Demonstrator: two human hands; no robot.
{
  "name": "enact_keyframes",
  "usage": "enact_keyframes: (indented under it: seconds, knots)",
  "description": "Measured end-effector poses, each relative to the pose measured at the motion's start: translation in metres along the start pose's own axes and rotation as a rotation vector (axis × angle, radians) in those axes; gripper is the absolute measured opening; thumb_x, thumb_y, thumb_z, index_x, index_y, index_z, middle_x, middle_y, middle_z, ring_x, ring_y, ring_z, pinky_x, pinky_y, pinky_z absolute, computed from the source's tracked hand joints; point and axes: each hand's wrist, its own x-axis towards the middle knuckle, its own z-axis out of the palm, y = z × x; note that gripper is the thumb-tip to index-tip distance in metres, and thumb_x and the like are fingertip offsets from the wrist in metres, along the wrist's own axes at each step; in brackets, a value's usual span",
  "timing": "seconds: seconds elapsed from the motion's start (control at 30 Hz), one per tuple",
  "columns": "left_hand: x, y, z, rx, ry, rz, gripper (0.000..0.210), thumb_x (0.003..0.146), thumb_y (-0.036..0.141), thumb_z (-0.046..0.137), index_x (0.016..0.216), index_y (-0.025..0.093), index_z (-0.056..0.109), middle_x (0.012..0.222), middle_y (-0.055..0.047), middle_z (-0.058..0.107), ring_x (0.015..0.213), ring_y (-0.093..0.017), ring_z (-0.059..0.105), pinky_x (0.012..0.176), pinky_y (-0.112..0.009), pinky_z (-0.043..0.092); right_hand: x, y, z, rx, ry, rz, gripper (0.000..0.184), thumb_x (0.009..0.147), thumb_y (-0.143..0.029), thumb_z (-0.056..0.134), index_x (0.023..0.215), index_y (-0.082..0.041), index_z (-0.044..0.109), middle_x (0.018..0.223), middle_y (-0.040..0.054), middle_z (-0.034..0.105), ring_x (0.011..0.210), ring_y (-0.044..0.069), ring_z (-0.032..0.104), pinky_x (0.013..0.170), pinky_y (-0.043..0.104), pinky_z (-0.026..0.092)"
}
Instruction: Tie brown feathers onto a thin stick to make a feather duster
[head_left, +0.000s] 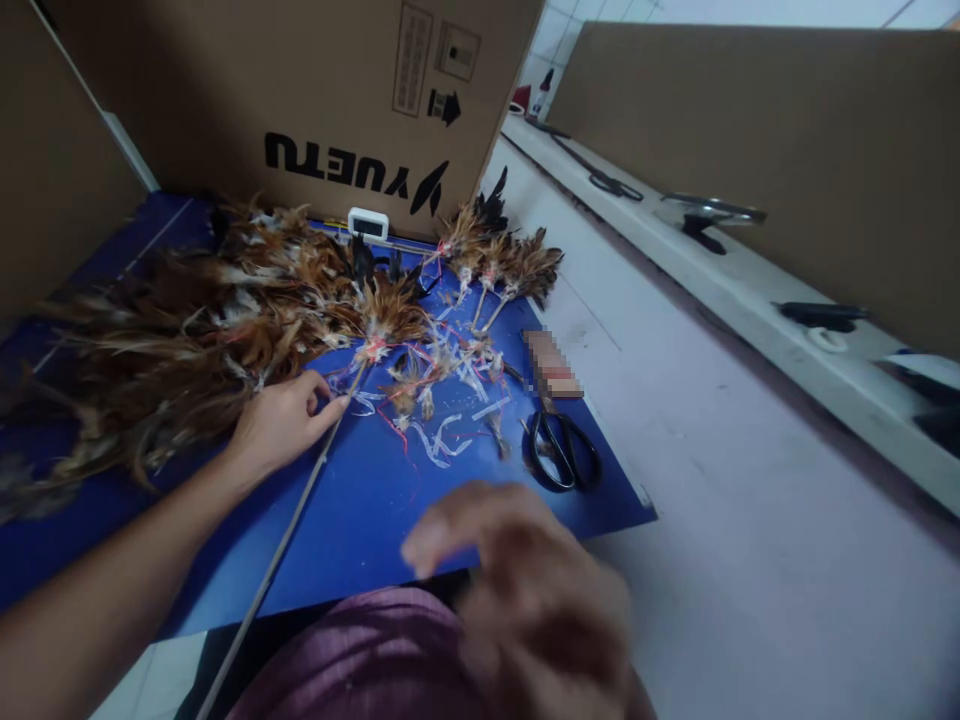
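Diagonally, the stick (289, 525) is crossing our tabletop (360, 540), tuft (394, 310) pointing away rightward; left fingers (331, 416) are touching it, right fingers (465, 522) hovering; we cannot tell either grip. Feathers (247, 310) are lying left, scissors (553, 420) right.

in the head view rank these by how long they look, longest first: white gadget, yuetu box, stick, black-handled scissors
1. YUETU box
2. Stick; its near end runs out of frame, and nearness may lengthen it
3. Black-handled scissors
4. White gadget
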Motion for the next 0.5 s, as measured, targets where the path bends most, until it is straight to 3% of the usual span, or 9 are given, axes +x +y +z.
enact_keyframes:
  seconds: [0.1, 0.23, 0.33, 0.5]
  knots:
    - [-0.003, 0.004, 0.0, 0.08, -0.073, 0.026, 0.03, 0.082, 0.051, 0.053, 0.079, 0.022, 0.06, 0.061, -0.001, 0.058, 0.056, -0.02, 0.057, 0.054, -0.028, 0.032, 0.031, 0.033, -0.003, 0.099, 0.072, 0.222, 0.021, 0.085, -0.013, 0.057, 0.098, -0.025, 0.068, 0.094, 0.0043, 0.07, 0.087, 0.018, 0.069, 0.073, 0.032, 0.057]
    - [-0.004, 0.006, 0.001, 0.087, -0.132, 0.035, 0.018, 0.082, 0.036, 0.05, 0.076, 0.022, 0.058, 0.067, -0.004, 0.064, 0.061, -0.021, 0.059, 0.055, -0.028, 0.032, 0.047, 0.073, 0.0, 0.112, 0.03, 0.554, 0.017, 0.081, -0.014, 0.058, 0.094, -0.021, 0.067, 0.085, 0.0022, 0.07, 0.073, 0.013, 0.068, 0.064, 0.026, 0.053]
    - [-0.002, 0.003, 0.0, -0.027, -0.108, 0.022, 0.019, 0.083, 0.034, 0.046, 0.075, 0.021, 0.058, 0.067, -0.005, 0.064, 0.062, -0.021, 0.06, 0.059, -0.029, 0.036, 0.053, 0.099, 0.0, 0.104, 0.001, 0.669, 0.015, 0.078, -0.018, 0.061, 0.092, -0.019, 0.066, 0.08, 0.002, 0.068, 0.069, 0.013, 0.067, 0.058, 0.025, 0.051]
    - [0.002, 0.0, -0.003, -0.431, -0.05, -0.072, 0.026, 0.084, 0.042, 0.048, 0.072, 0.021, 0.057, 0.058, 0.0, 0.059, 0.053, -0.016, 0.054, 0.057, -0.027, 0.038, 0.06, 0.122, 0.0, 0.117, -0.034, 0.757, 0.014, 0.078, -0.024, 0.063, 0.091, -0.019, 0.064, 0.074, 0.0003, 0.062, 0.062, 0.013, 0.064, 0.048, 0.021, 0.048]
